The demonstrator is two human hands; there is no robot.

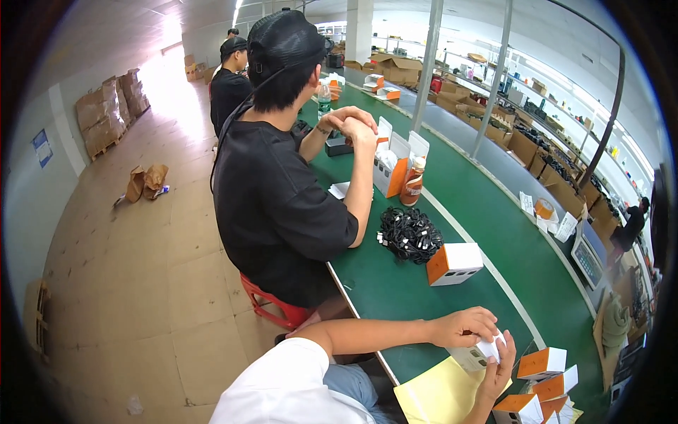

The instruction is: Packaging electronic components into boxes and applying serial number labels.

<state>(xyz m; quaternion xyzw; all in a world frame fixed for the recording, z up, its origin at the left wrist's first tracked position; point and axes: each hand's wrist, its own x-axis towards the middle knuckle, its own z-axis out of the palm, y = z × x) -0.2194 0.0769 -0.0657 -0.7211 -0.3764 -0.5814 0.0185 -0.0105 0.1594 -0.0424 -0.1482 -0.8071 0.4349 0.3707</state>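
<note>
Low on the right, a small white box [467, 359] with dark pictures printed on its side is held between both my hands. From above, my left hand [466, 327] closes over the box's top with bent fingers. My right hand [498, 366] grips its right side, thumb and fingers around the edge. Beneath them a yellow sheet [431, 396] lies on the green table [367, 293]. Beyond my hands sits a white and orange box [455, 264], beside a pile of black cables [409, 235].
Several orange and white boxes [542, 363] crowd the table at my right. A person in black [275, 191] sits ahead on a red stool [272, 300]. Near them stand an open box [390, 175] and a brown bottle [412, 182]. Metal posts [428, 67] line the table's far side.
</note>
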